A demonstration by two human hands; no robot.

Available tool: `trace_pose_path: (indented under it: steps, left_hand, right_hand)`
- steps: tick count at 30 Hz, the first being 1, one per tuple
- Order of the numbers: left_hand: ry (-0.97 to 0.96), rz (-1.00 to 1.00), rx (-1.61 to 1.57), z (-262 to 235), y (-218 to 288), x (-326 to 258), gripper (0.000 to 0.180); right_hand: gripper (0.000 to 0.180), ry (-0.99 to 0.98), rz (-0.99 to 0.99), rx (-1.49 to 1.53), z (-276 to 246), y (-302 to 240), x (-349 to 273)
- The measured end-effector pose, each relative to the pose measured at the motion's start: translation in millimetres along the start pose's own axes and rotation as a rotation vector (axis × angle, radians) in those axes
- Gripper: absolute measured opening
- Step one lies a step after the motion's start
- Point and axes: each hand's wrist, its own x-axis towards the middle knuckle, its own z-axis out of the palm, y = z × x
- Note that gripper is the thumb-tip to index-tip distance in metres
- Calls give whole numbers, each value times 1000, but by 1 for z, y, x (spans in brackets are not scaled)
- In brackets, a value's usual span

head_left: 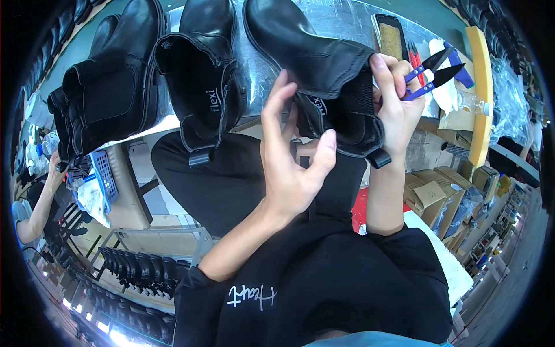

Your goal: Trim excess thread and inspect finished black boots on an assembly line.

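Note:
A black ankle boot [309,61] lies on the worktable in front of me, its toe pointing away and its open shaft toward me. My right hand [399,107] is at the right side of the shaft, the thumb near the top edge. That same hand holds a pair of scissors [425,78] with purple handles, their dark blades spread and pointing up and right. Beside the left of the shaft opening is my left hand [295,165], fingers apart and holding nothing. Whether its fingertips touch the boot I cannot tell. Left of it stands another black boot [199,75].
More black boots [115,87] stand at the far left of the metal table [257,87]. A tray with a tan pad [392,37] and red-handled tools [414,55] lie at the right. Cardboard boxes [442,196] sit lower right. At left, another person's arm [40,208] shows near a blue basket [104,176].

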Motion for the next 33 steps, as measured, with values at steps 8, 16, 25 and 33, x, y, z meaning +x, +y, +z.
trace_pose_path:
  steps: [8, 16, 25, 33]
  left_hand:
    - [52, 143, 22, 11, -9, -1, 31]
    - [188, -68, -272, 1, -27, 0, 12]
    - [166, -140, 177, 9, 28, 10, 30]
    - [188, -272, -196, -11, 16, -5, 11]
  right_hand:
    - [45, 78, 49, 45, -24, 17, 13]
    - [42, 183, 28, 90, -25, 16, 6]
    - [40, 56, -167, -98, 14, 3, -16]
    - [42, 17, -164, -67, 17, 5, -15]
